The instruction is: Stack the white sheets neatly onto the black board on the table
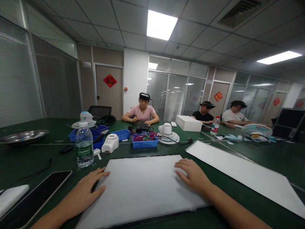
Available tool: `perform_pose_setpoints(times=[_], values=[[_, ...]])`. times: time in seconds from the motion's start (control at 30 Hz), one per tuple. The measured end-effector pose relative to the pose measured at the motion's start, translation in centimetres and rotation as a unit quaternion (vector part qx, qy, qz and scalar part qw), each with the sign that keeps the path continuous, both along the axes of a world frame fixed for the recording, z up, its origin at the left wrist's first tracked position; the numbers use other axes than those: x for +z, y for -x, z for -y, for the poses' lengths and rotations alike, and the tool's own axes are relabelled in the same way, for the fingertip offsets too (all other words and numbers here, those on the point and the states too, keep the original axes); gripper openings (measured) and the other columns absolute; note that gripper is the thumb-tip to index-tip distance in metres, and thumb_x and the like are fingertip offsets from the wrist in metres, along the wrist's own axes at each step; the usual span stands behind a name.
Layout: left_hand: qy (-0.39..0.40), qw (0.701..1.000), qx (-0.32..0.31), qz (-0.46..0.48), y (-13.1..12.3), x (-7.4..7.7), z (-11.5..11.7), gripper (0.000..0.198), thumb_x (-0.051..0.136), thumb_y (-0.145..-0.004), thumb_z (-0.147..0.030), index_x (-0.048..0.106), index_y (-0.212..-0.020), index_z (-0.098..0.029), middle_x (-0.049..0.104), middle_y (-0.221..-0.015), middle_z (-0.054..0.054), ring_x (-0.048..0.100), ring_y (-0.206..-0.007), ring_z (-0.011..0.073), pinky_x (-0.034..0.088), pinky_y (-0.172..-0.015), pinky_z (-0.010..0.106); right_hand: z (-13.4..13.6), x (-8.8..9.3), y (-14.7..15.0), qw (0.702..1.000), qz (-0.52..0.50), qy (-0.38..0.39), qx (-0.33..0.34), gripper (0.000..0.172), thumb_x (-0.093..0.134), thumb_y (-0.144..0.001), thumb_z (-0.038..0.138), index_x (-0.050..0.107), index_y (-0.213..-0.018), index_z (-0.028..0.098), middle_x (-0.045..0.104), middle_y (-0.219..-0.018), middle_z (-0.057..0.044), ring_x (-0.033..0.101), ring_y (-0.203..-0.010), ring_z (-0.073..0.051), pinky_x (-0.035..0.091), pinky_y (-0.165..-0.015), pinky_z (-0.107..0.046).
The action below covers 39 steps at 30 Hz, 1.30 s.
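Before me on the green table lies a flat white panel [145,187] with a thin dark edge. My left hand [87,189] rests along the panel's left edge, fingers stretched out and thumb on the white surface. At the upper right of the panel, my right hand [190,173] lies with its fingers extended over the surface. Neither hand is wrapped around anything. A clear water bottle with a green label [84,144] stands just beyond my left hand. Right of my right hand lies a long white sheet [245,173].
A dark phone-like slab [35,198] lies at the left. Across the table [114,152] are a blue bin of wires [144,144], white fan parts [166,129], a white box [188,123] and a metal tray [23,136]. A co-worker [141,111] sits opposite; two more sit at the right.
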State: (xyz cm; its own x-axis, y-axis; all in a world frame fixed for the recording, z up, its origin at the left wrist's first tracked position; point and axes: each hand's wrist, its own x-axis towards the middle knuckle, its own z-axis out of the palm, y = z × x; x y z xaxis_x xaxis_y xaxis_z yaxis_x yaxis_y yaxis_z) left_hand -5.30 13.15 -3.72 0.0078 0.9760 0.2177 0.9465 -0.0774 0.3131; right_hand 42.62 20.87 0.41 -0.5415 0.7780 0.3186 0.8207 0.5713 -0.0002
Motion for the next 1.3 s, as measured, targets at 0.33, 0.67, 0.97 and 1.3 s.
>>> perform_pose_setpoints(times=[0.33, 0.67, 0.97, 1.3], values=[[0.015, 1.0, 0.001, 0.003, -0.1, 0.4, 0.5, 0.061, 0.051, -0.086, -0.06, 0.053, -0.142, -0.035, 0.039, -0.159, 0.004, 0.04, -0.142, 0.0344, 0.033, -0.116, 0.053, -5.9, -1.7, -12.5, 0.942, 0.032, 0.044, -0.331, 0.056, 0.039, -0.098, 0.046, 0.057, -0.132, 0.005, 0.061, -0.125, -0.026, 0.059, -0.115, -0.036, 0.048, -0.088, -0.048], [0.02, 1.0, 0.003, -0.017, -0.9, 1.4, 0.8, 0.058, 0.051, -0.087, -0.056, 0.053, -0.141, -0.035, 0.041, -0.157, 0.002, 0.038, -0.143, 0.0342, 0.031, -0.117, 0.053, -1.9, 1.3, -4.1, 0.958, 0.105, 0.001, -0.265, 0.036, 0.033, -0.095, 0.02, 0.067, -0.096, 0.008, 0.07, -0.09, -0.021, 0.069, -0.085, -0.035, 0.046, -0.071, -0.042], [0.011, 1.0, -0.005, -0.022, -1.1, 1.6, 1.2, 0.059, 0.049, -0.088, -0.057, 0.053, -0.141, -0.032, 0.042, -0.156, 0.004, 0.038, -0.143, 0.033, 0.031, -0.118, 0.053, 7.3, -0.8, 7.0, 0.986, 0.136, -0.031, 0.089, 0.016, 0.054, -0.087, 0.032, 0.063, -0.084, 0.019, 0.07, -0.082, -0.006, 0.066, -0.074, -0.021, 0.046, -0.065, -0.03], [0.016, 0.999, -0.02, -0.02, -0.9, 0.9, 0.7, 0.069, 0.047, -0.087, -0.068, 0.043, -0.147, -0.035, 0.037, -0.159, 0.006, 0.035, -0.144, 0.0361, 0.03, -0.117, 0.057, 7.6, -0.8, 7.7, 0.94, 0.059, -0.034, 0.335, 0.045, 0.039, -0.104, 0.041, 0.045, -0.143, 0.021, 0.049, -0.147, -0.01, 0.05, -0.132, -0.022, 0.043, -0.108, -0.033]])
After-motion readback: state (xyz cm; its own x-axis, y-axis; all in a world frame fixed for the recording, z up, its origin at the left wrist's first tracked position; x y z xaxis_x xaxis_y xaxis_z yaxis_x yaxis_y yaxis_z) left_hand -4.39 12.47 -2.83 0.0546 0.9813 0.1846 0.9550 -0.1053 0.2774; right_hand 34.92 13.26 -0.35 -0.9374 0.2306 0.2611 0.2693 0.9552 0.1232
